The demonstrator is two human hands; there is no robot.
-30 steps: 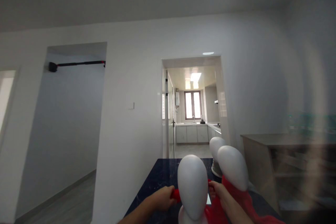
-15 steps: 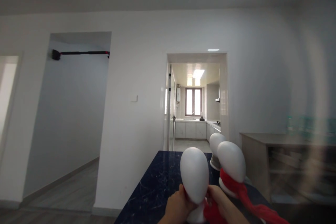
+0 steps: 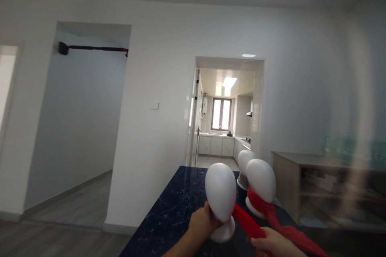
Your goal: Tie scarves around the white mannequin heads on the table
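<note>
Head view: my right grip [image 3: 269,241] clamps the red cloth [image 3: 247,222], likely soft, light and best held bunched, beside the nearest head form [image 3: 220,190], which my left grip [image 3: 200,221] abuts, closure indeterminate.

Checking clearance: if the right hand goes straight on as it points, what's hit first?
Past the red cloth it holds, the right hand would probably meet the base of the near white head first; depth is unclear from this single view, so it might pass in front.
</note>
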